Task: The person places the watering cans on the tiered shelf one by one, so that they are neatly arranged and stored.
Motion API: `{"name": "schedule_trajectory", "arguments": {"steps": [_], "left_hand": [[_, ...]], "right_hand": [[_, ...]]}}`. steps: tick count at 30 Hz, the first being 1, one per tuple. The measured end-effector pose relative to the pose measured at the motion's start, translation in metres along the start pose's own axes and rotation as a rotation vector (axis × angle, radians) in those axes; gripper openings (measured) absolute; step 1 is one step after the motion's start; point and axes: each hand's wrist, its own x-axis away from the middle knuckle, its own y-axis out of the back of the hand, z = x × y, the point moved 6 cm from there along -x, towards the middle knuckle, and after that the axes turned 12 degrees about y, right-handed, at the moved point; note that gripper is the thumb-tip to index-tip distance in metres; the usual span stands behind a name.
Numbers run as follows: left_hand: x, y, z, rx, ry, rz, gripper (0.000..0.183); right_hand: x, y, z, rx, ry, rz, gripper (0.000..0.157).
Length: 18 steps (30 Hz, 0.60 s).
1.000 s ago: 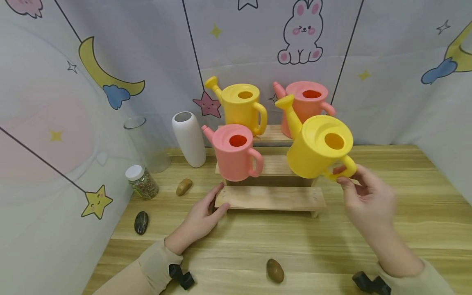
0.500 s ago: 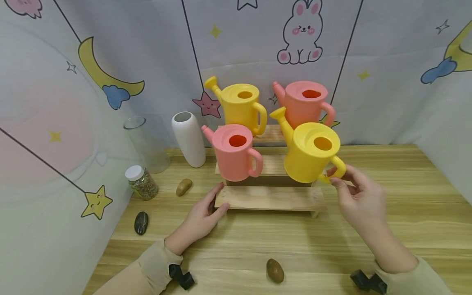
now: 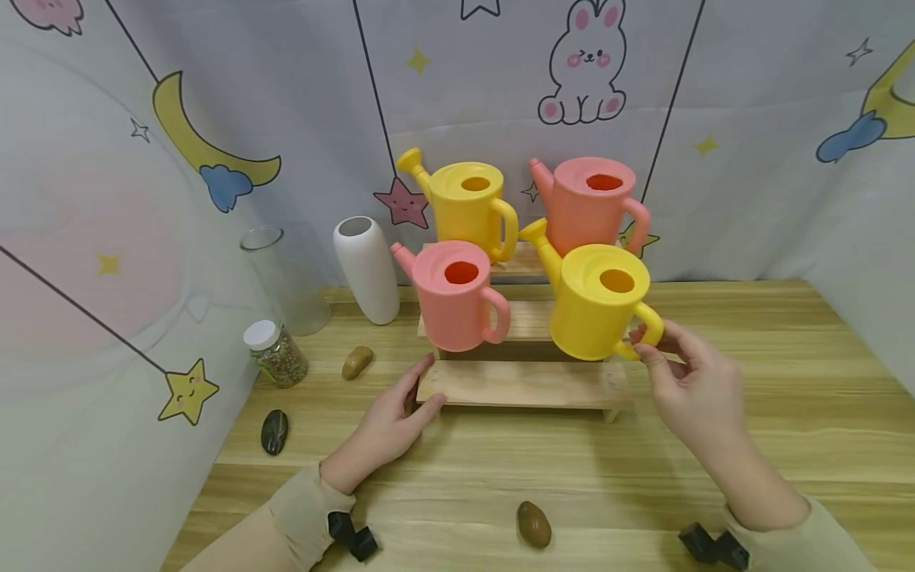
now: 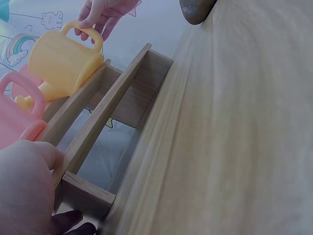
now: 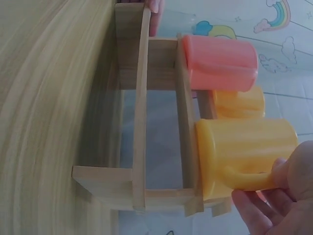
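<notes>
My right hand (image 3: pixel 700 389) pinches the handle of a yellow watering can (image 3: pixel 589 322), which sits upright at the right end of the middle step of a wooden tiered stand (image 3: pixel 529 384). In the right wrist view the base of this yellow can (image 5: pixel 244 147) is right at the step board. My left hand (image 3: pixel 386 421) holds the left end of the lowest step, thumb on top and fingers at the side. A pink watering can (image 3: pixel 452 308) stands left on the middle step. Behind, on the top step, are another yellow watering can (image 3: pixel 465 210) and another pink watering can (image 3: pixel 589 210).
Left of the stand are a white vase (image 3: pixel 368 274), a clear glass cylinder (image 3: pixel 289 278) and a white-lidded jar of granules (image 3: pixel 277 356). A tan stone (image 3: pixel 357 362), a black stone (image 3: pixel 274 432) and a brown stone (image 3: pixel 533 524) lie on the wooden table (image 3: pixel 457 485).
My right hand has moved the yellow watering can left and down onto the middle step, and the can has gone from tilted to upright. The left hand stays in place.
</notes>
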Motion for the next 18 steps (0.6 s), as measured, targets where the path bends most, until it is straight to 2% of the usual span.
{"name": "schedule_trajectory", "arguments": {"steps": [7, 13, 16, 18], "left_hand": [[-0.001, 0.001, 0.001, 0.002, -0.005, -0.007, 0.069], [-0.001, 0.000, 0.000, 0.052, 0.010, 0.012, 0.072], [0.000, 0.005, -0.003, 0.119, 0.021, 0.000, 0.076], [0.001, 0.012, -0.006, 0.169, 0.020, -0.036, 0.077]], "right_hand": [[-0.003, -0.001, 0.004, -0.012, -0.005, 0.045, 0.030], [-0.004, 0.002, 0.006, -0.026, -0.074, 0.118, 0.039], [-0.005, 0.009, 0.008, -0.039, -0.075, 0.089, 0.046], [-0.006, 0.017, 0.011, -0.029, -0.031, 0.031, 0.048]]}}
